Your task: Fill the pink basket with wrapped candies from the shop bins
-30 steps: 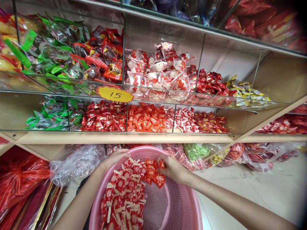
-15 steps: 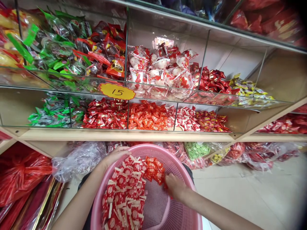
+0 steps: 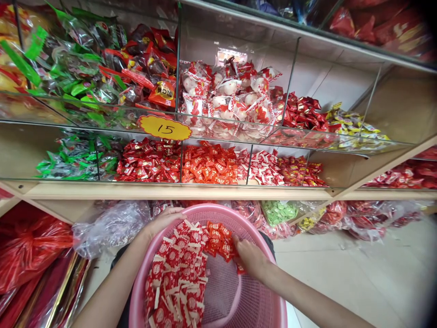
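Two groups of wrapped sweets lie in the pink basket (image 3: 138, 291): red-and-white packets (image 3: 177, 273) spread over the left side, and fewer orange-red packets (image 3: 218, 239) at the far middle. Mesh shows to the right, so it looks only partly filled. The left hand (image 3: 165, 221) grasps the far-left rim. The right hand (image 3: 252, 259) is curled beside the orange-red packets; whether it grips one cannot be told. The basket's near edge is cut off.

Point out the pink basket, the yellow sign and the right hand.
Pink basket (image 3: 261, 303), head view: inner mesh wall.
Yellow sign (image 3: 165, 128), head view: middle of its face.
Right hand (image 3: 251, 257), head view: back.
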`<state>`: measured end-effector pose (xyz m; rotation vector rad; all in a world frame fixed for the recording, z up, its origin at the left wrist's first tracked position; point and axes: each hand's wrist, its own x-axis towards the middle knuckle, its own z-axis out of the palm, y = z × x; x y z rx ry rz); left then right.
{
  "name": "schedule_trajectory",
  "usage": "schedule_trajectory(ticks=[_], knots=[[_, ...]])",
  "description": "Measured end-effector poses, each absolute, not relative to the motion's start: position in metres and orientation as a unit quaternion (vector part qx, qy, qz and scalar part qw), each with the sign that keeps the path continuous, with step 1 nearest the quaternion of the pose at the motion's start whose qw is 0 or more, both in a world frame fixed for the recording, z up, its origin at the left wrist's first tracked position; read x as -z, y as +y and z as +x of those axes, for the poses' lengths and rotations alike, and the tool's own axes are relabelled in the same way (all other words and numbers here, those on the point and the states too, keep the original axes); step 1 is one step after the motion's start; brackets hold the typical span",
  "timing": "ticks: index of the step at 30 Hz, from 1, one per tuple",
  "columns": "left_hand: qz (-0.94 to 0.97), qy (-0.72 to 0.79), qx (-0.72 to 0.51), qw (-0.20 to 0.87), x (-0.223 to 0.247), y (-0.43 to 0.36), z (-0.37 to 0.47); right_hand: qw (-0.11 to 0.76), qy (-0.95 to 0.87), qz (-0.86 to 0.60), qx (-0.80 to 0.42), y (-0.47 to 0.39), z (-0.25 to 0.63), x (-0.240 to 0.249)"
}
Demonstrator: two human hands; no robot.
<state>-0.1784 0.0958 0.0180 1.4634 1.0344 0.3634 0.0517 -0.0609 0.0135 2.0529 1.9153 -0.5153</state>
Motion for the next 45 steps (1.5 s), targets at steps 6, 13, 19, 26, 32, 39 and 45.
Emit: schedule_trajectory(ticks=[6, 13, 19, 26, 32, 39, 45], knots=[[0.631, 0.434, -0.158, 0.624, -0.014, 0.097, -0.179, 0.144, 0.664, 0.711, 0.183, -0.058, 0.048, -0.011], [0.636, 0.441, -0.148, 0.615, -0.026, 0.094, -0.180, 0.139, 0.652, 0.714, 0.214, -0.062, 0.045, -0.018], [0.639, 0.448, -0.137, 0.610, -0.030, 0.094, -0.180, 0.103, 0.668, 0.695, 0.246, -0.070, 0.046, -0.025], [0.620, 0.471, -0.169, 0.604, -0.021, 0.094, -0.179, 0.209, 0.693, 0.628, 0.287, -0.091, 0.047, -0.037], [0.623, 0.486, -0.180, 0.586, -0.023, 0.091, -0.177, 0.273, 0.695, 0.601, 0.286, -0.089, 0.038, -0.035], [0.619, 0.473, -0.169, 0.603, -0.018, 0.094, -0.179, 0.222, 0.676, 0.654, 0.257, -0.087, 0.040, -0.030], [0.623, 0.479, -0.165, 0.596, -0.020, 0.094, -0.179, 0.157, 0.668, 0.671, 0.282, -0.085, 0.048, -0.039]])
